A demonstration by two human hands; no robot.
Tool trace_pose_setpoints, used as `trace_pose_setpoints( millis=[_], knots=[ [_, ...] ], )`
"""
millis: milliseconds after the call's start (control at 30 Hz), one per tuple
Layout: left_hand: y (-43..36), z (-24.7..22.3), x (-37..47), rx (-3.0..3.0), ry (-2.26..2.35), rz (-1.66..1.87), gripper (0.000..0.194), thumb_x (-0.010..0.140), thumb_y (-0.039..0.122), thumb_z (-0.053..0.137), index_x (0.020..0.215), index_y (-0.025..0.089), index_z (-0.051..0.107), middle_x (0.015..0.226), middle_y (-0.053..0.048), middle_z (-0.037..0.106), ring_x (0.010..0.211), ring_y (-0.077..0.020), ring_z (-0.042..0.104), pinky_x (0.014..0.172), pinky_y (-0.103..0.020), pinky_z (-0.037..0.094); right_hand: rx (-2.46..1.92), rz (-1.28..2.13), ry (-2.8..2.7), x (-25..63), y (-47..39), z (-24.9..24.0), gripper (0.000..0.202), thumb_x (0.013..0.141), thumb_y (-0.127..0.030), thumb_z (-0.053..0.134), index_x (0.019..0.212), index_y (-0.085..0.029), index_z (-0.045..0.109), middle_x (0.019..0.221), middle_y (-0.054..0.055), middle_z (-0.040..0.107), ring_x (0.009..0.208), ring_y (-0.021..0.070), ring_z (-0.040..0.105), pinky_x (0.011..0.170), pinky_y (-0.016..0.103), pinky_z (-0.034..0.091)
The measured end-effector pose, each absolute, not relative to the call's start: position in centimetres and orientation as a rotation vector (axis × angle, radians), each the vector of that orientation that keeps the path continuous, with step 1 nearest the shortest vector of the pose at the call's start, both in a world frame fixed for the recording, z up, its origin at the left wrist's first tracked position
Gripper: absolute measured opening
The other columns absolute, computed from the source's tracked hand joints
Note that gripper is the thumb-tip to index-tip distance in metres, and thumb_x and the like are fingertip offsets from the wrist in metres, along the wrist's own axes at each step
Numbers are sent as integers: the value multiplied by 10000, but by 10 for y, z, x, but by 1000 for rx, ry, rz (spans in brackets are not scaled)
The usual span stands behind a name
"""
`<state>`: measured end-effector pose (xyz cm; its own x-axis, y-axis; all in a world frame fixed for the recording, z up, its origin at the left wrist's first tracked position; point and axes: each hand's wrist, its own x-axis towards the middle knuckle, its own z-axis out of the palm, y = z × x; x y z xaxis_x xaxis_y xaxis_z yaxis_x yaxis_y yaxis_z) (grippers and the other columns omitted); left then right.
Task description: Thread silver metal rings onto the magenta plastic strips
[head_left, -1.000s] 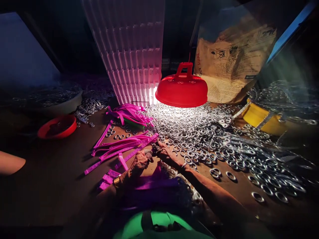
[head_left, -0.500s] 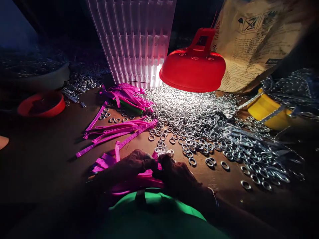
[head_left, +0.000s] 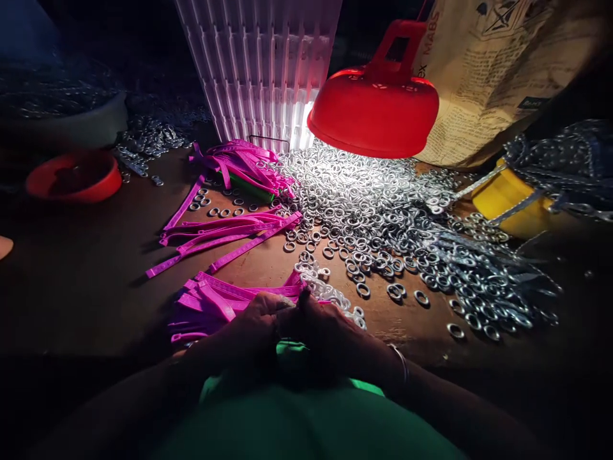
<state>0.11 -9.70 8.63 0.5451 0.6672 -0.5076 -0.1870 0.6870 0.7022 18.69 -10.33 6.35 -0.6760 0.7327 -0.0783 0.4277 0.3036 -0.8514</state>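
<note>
My left hand (head_left: 265, 319) and my right hand (head_left: 330, 332) meet close to my body, fingertips pinched together. Both are in deep shadow, and I cannot make out the small thing between their fingers. Just behind them lies a bundle of magenta straps (head_left: 211, 297), its left ends fanned out beside my left wrist. Pale, shiny rings (head_left: 330, 294) cluster at the straps' right ends, right behind my right hand's fingers. Farther back, more magenta straps (head_left: 230, 230) are spread on the brown tabletop (head_left: 110, 281).
A red lamp (head_left: 373, 115) lights a big heap of metal rings (head_left: 364, 204). Magenta straps (head_left: 239, 160) lie left of it. A ribbed panel (head_left: 263, 70) and printed sack (head_left: 469, 96) stand behind. A red bowl (head_left: 74, 179) is left, a yellow container (head_left: 512, 204) right.
The magenta straps that hung in front of my hands no longer show there; the bundle lies behind them. More pale rings show past my right hand. The view has tilted slightly downward.
</note>
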Motion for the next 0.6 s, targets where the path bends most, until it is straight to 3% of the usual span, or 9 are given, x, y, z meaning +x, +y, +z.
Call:
trace_pose_setpoints(
  millis=[100,267,400,500,600],
  knots=[
    [-99,85,5,608,853,551,377,595,405,829,584,97,611,533,-4,533,511,-86,469,506,-202,363,-994,1091,-2408,189,-99,71,244,853,-130,400,1086,-151,469,694,-9,510,593,96,348,531,217,304],
    [-89,76,4,734,909,566,365,642,475,778,700,135,657,608,-18,607,543,-115,526,514,-209,405,-1098,884,-2544,195,-89,88,251,835,-138,463,1082,-160,502,747,14,579,618,119,463,559,226,348],
    [-74,68,11,1338,1049,585,308,734,462,677,740,156,712,736,-61,687,707,-201,618,650,-273,494,-1151,675,-2522,206,-82,88,129,876,-194,518,998,-156,524,759,13,593,617,112,510,559,222,342],
    [-69,66,19,1524,1134,589,346,773,502,615,746,173,718,752,-68,689,741,-228,629,713,-320,512,-1197,588,-2368,228,-70,71,180,919,-315,507,1006,-159,532,781,18,608,645,117,550,567,220,349],
    [-69,61,16,1544,1302,639,334,783,493,618,811,176,719,876,-76,705,895,-270,633,858,-379,491,-1387,493,-2028,275,-47,44,216,941,-305,428,1062,-161,533,826,39,623,712,132,574,644,232,414]
  ],
)
